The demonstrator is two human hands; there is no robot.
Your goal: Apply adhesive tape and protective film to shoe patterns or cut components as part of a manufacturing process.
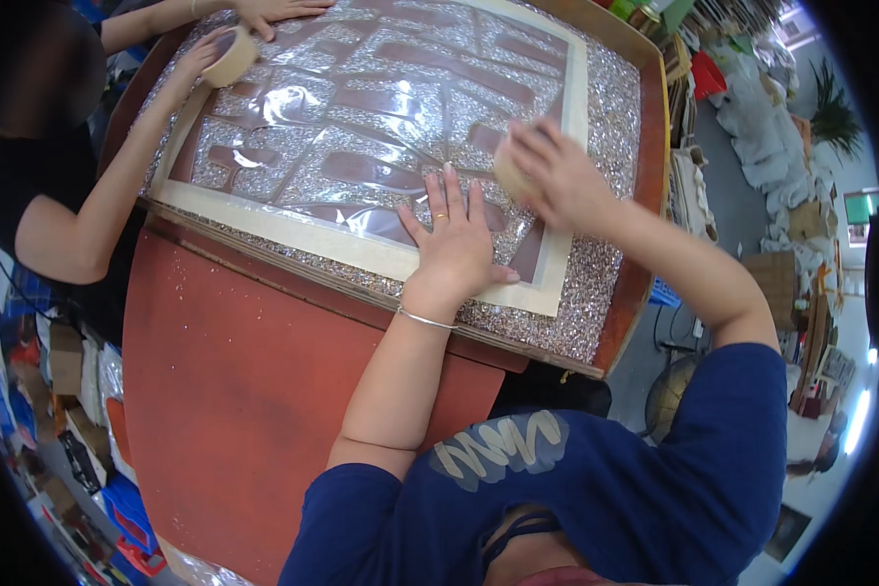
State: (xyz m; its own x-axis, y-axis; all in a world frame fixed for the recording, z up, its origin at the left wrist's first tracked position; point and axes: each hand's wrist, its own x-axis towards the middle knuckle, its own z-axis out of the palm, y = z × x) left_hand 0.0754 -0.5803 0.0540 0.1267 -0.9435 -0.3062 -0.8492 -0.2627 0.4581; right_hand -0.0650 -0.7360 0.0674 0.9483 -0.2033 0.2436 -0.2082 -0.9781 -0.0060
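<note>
My left hand (452,244) lies flat with its fingers spread on a clear plastic sheet (371,171) near its front edge. Dark brownish shapes show on the sheet, and cream tape (293,230) borders it. Under and around it glitters a layer of small sparkling bits (596,283). Farther right, my right hand (557,176) is curled round a cream roll of tape (514,174) at the sheet's surface; both are smeared by motion. My right fingertips are partly blurred.
A raised wooden rim (645,195) edges the work tray on the right. At the left a co-worker's hand holds another tape roll (232,59); their other hand (273,12) rests on the sheet's far edge. A red board (244,391) lies in front. Boxes (776,283) stand at right.
</note>
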